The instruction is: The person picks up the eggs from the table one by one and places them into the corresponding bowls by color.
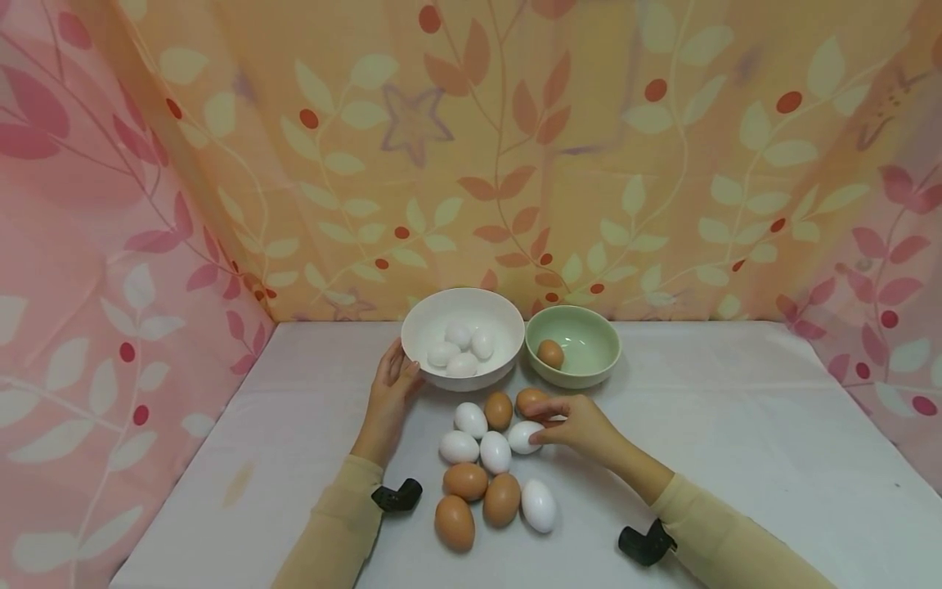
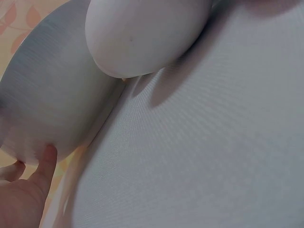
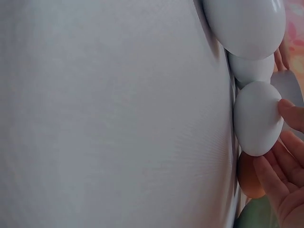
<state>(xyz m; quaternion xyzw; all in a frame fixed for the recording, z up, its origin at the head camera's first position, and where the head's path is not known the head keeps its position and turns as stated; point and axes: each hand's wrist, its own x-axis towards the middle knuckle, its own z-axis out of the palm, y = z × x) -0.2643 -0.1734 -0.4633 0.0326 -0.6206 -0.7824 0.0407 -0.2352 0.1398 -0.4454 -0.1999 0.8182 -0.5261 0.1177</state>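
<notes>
My right hand (image 1: 581, 425) pinches a white egg (image 3: 258, 118) between thumb and fingertips, low at the tabletop. A brown egg (image 1: 530, 402) lies just behind it, partly hidden by the fingers. My left hand (image 1: 392, 393) rests against the left outer side of the white bowl (image 1: 508, 364), thumb and fingertips touching its wall. Several white eggs (image 1: 461, 364) lie inside that bowl. Beside it, the green bowl (image 1: 592, 372) holds one brown egg (image 1: 550, 353). In the left wrist view, fingers (image 2: 45, 166) touch the bowl's underside, near a large white egg (image 2: 147, 33).
Several loose eggs lie in a cluster before the bowls, among them a brown egg (image 1: 454, 523) and a white egg (image 1: 539, 505) at the near side. A white cloth (image 1: 736, 425) covers the table. Patterned curtains (image 1: 412, 204) enclose the back and sides.
</notes>
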